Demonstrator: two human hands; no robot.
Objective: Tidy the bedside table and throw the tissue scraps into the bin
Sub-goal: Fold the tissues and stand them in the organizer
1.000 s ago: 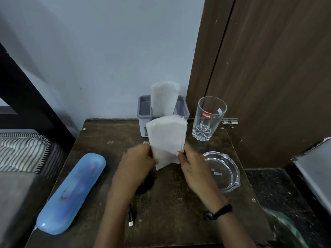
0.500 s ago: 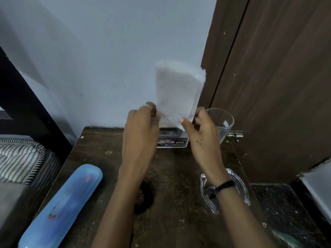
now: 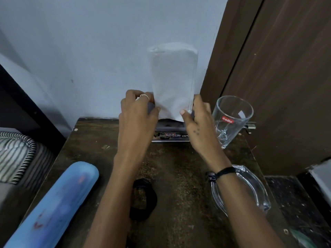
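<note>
Folded tissue stack (image 3: 172,81) is upright at the back of the bedside table (image 3: 179,167), against the wall, lower end going into the grey holder (image 3: 170,127), which my hands mostly hide. Left hand (image 3: 137,111) pinches the stack's lower left edge, thumb in front, fingers curled behind. Right hand (image 3: 196,119) pinches the lower right edge the same way. Both gripping, neither free. I read the step as seating the tissues in the holder. To do it well: keep the stack vertical and both edges level so it drops square, squeeze lightly so the folds don't splay, feed the bottom edge into the slot first, then slide my fingers up and off rather than pulling outward. Can't see the slot's inside, so I'd go by feel and stop when it bottoms out. Watch my right elbow side: the glass tumbler (image 3: 231,120) stands just beside my right hand, and the glass ashtray (image 3: 250,190) sits under my right wrist, so I should withdraw straight back, not sideways. Black hair tie (image 3: 143,199) and blue case (image 3: 59,204) sit nearer me, not yet sorted. No loose tissue scraps or bin visible from here.
</note>
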